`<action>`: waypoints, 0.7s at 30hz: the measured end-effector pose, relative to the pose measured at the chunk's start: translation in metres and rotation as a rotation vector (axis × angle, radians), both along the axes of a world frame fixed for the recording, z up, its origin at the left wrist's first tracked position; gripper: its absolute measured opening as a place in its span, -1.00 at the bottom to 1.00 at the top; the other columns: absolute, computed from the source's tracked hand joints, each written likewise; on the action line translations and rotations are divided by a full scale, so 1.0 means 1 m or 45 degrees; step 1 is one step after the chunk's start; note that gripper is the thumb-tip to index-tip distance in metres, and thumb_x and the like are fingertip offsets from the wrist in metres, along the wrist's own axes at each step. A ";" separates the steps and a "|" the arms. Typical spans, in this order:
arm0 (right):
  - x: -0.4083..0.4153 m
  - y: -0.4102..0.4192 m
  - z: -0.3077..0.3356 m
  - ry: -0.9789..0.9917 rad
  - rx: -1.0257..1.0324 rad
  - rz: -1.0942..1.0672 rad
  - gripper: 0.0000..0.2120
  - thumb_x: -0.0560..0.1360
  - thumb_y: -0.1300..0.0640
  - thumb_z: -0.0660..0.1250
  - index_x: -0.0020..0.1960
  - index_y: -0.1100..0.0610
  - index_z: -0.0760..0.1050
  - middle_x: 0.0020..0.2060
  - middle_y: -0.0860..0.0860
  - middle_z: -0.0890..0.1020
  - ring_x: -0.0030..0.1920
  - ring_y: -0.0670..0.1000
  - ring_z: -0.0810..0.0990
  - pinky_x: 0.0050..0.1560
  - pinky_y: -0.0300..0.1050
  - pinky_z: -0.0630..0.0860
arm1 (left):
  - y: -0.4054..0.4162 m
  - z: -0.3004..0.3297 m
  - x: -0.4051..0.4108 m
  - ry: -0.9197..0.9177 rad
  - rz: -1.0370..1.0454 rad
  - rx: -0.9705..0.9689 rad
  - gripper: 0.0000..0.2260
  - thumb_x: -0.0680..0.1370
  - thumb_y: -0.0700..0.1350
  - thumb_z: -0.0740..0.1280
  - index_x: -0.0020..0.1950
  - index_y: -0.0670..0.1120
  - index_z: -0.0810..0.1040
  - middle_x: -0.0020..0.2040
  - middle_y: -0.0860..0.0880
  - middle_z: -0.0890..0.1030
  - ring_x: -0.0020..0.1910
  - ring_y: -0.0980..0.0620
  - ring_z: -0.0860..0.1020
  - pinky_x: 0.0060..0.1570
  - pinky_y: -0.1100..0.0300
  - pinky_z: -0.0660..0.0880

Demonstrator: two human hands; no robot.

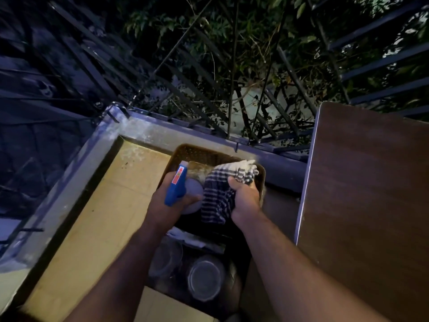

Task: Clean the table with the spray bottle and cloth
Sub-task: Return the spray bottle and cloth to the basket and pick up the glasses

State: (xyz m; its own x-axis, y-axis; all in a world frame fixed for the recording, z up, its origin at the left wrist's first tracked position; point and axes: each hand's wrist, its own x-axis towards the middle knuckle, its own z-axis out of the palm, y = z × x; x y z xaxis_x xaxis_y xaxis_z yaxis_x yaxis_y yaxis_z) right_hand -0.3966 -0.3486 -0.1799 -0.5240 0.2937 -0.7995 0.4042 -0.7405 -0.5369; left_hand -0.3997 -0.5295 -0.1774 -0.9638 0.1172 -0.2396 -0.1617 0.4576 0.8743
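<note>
My left hand point(166, 201) grips a spray bottle point(177, 185) with a blue trigger head and a pale round body, its nozzle pointing away from me. My right hand point(245, 198) is closed on a blue-and-white checked cloth point(222, 194), which hangs down from my fist. Both hands are held over a brown perforated basket point(197, 154) on the floor. The brown wooden table point(366, 194) stands to the right of my hands, its top bare.
Below the basket sit several glass jars point(205, 278) with shiny lids in a dark box. Yellowish floor tiles point(97, 219) lie to the left, bordered by a concrete ledge point(76, 163) and dark metal railings point(209, 108). Foliage lies beyond.
</note>
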 end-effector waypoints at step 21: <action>0.077 -0.018 0.045 -0.090 0.963 0.280 -0.65 0.49 0.23 0.33 0.26 0.06 0.50 0.04 0.02 0.59 -0.14 -0.03 0.53 -0.34 -0.46 0.31 | -0.061 0.016 0.123 0.026 0.151 -0.282 -0.14 0.20 0.29 0.52 0.42 -0.01 0.41 0.25 0.13 0.53 0.18 0.30 0.48 0.21 0.25 0.42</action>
State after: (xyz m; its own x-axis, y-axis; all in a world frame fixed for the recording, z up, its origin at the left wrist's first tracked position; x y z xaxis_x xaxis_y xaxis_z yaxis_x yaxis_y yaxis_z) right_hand -0.3196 -0.3668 -0.1350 -0.5889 0.6663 -0.4574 0.5508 -0.0834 -0.8305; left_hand -0.2767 -0.5902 -0.1612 -0.9725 -0.0498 -0.2275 -0.2091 0.6172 0.7585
